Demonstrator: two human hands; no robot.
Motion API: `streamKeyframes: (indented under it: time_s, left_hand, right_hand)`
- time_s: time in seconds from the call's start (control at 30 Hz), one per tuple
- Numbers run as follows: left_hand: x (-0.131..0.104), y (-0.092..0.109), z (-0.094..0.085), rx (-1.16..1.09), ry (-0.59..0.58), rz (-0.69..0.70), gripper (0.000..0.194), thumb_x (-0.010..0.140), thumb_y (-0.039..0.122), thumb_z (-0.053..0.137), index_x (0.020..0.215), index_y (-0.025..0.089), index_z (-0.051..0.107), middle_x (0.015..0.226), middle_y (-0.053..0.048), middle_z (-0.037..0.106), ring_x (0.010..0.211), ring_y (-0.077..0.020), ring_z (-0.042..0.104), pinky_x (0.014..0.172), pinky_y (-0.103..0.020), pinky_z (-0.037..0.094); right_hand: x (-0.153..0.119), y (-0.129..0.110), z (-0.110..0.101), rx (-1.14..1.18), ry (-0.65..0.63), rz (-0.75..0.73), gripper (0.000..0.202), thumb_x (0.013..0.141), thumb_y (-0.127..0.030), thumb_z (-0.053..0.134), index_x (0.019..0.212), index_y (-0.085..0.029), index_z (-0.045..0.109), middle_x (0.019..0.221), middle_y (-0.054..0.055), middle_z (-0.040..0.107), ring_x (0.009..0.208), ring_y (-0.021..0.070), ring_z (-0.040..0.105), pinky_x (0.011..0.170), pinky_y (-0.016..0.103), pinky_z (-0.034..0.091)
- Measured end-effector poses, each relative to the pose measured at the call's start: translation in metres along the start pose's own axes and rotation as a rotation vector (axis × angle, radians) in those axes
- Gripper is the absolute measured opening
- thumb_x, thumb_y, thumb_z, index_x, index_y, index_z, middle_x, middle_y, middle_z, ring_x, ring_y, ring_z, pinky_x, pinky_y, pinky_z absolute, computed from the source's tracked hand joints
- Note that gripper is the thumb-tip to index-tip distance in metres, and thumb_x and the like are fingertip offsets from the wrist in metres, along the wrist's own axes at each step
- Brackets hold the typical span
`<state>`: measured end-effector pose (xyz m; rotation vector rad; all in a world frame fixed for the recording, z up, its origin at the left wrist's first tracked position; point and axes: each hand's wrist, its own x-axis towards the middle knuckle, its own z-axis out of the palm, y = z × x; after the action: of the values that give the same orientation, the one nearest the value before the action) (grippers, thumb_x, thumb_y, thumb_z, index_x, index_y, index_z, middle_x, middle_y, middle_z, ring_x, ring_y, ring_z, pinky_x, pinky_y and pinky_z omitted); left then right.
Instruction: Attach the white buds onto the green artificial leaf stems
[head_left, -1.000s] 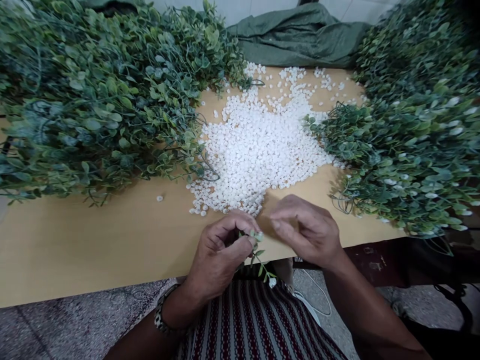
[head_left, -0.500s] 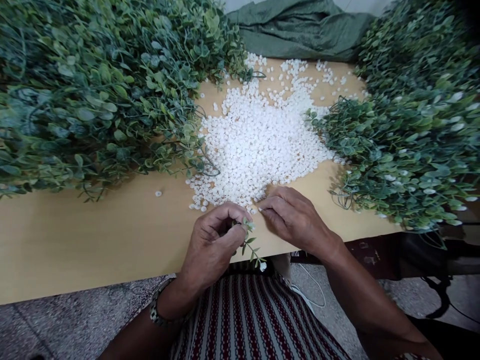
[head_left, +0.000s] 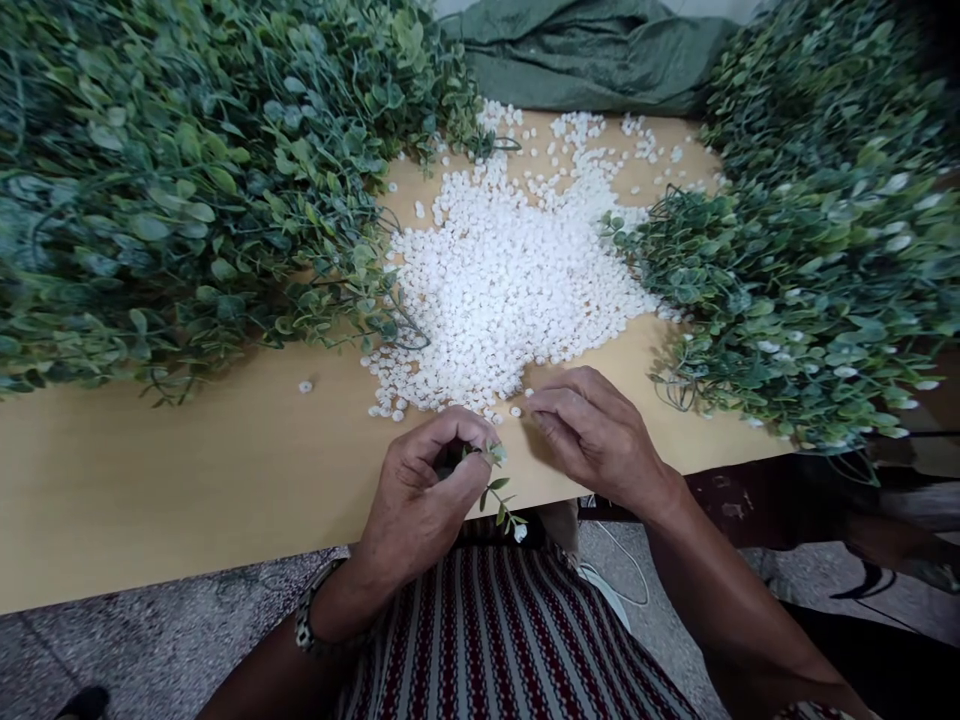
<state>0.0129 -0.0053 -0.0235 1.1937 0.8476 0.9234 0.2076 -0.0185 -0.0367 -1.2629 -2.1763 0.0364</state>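
My left hand (head_left: 431,490) is closed in a pinch on a green artificial leaf sprig (head_left: 495,490), which hangs down past the table edge. A white bud (head_left: 520,533) sits at the sprig's lower tip, and a pale piece shows by my thumb. To the right, my right hand (head_left: 600,435) is closed, with a small white bead (head_left: 529,393) showing at its fingertips. Just beyond both hands spreads a heap of small white beads (head_left: 517,280), a few lying loose near the fingertips.
Piles of artificial greenery stand at left (head_left: 187,200) and right (head_left: 810,290), the right one dotted with white tips. Behind the heap lies a dark green cloth (head_left: 592,55). A single bead (head_left: 305,386) rests on the wooden table (head_left: 172,480). A person's limb (head_left: 900,540) shows at lower right.
My right hand has drawn slightly up and away from the left hand. The sprig stays in my left hand. At lower right, a person's limb has come into view.
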Motion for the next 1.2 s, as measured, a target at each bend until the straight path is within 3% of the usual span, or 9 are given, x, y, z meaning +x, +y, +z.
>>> streamKeyframes:
  time_s: [0.2, 0.33, 0.5, 0.63, 0.83, 1.03, 1.2]
  left_hand:
    - [0.0, 0.001, 0.001, -0.006, 0.0, -0.023, 0.014, 0.075, 0.007, 0.054, 0.068, 0.018, 0.058, 0.076, -0.001, 0.059, 0.073, -0.0132, 0.053, 0.064, -0.025, 0.04]
    - [0.0, 0.002, 0.003, -0.017, 0.019, -0.044, 0.012, 0.073, 0.008, 0.055, 0.067, 0.018, 0.057, 0.076, -0.001, 0.061, 0.074, -0.0141, 0.054, 0.067, -0.025, 0.042]
    - [0.002, 0.001, 0.007, -0.016, 0.029, -0.036, 0.011, 0.072, 0.009, 0.055, 0.067, 0.019, 0.057, 0.075, -0.001, 0.062, 0.073, -0.0143, 0.056, 0.066, -0.025, 0.043]
    - [0.004, 0.0, 0.012, -0.005, -0.015, -0.029, 0.012, 0.074, 0.008, 0.054, 0.068, 0.018, 0.059, 0.076, -0.001, 0.063, 0.075, -0.0139, 0.057, 0.07, -0.025, 0.044]
    - [0.007, 0.0, 0.019, 0.055, -0.041, -0.016, 0.013, 0.072, 0.008, 0.052, 0.066, 0.017, 0.059, 0.068, 0.0, 0.059, 0.07, -0.0136, 0.055, 0.064, -0.024, 0.043]
    - [0.005, 0.002, 0.022, 0.116, -0.021, -0.014, 0.01, 0.073, 0.012, 0.053, 0.066, 0.018, 0.058, 0.072, -0.002, 0.061, 0.068, -0.0143, 0.054, 0.062, -0.025, 0.045]
    - [0.005, 0.0, 0.023, 0.129, -0.026, -0.02, 0.009, 0.073, 0.013, 0.053, 0.067, 0.018, 0.058, 0.071, -0.002, 0.061, 0.066, -0.014, 0.053, 0.058, -0.025, 0.044]
  right_hand:
    - [0.007, 0.0, 0.004, -0.157, -0.081, -0.148, 0.016, 0.087, -0.007, 0.05, 0.095, -0.015, 0.061, 0.079, 0.006, 0.061, 0.075, 0.0179, 0.051, 0.066, 0.032, 0.04]
    - [0.006, 0.0, 0.006, -0.204, -0.048, -0.117, 0.011, 0.087, -0.01, 0.05, 0.088, -0.017, 0.059, 0.075, 0.005, 0.061, 0.072, 0.0183, 0.052, 0.064, 0.033, 0.039]
    - [0.001, -0.009, 0.001, 0.061, -0.004, -0.009, 0.009, 0.088, -0.011, 0.052, 0.094, -0.017, 0.055, 0.088, 0.006, 0.065, 0.084, 0.0162, 0.06, 0.073, 0.031, 0.047]
    - [-0.003, -0.017, -0.003, 0.263, 0.001, 0.111, 0.011, 0.088, -0.011, 0.052, 0.093, -0.018, 0.057, 0.083, 0.003, 0.065, 0.077, 0.0134, 0.06, 0.068, 0.028, 0.049]
    - [-0.007, -0.016, -0.002, 0.589, 0.051, 0.226, 0.016, 0.086, -0.01, 0.054, 0.096, -0.02, 0.062, 0.081, 0.001, 0.065, 0.074, 0.0111, 0.06, 0.064, 0.026, 0.05]
    - [-0.009, -0.019, -0.001, 0.772, 0.094, 0.401, 0.01, 0.085, -0.015, 0.058, 0.091, -0.019, 0.065, 0.079, 0.002, 0.064, 0.072, 0.0117, 0.059, 0.063, 0.026, 0.049]
    - [-0.013, -0.021, 0.0, 0.8, 0.078, 0.511, 0.017, 0.085, -0.017, 0.06, 0.1, -0.022, 0.064, 0.084, 0.001, 0.064, 0.075, 0.0111, 0.06, 0.067, 0.025, 0.05]
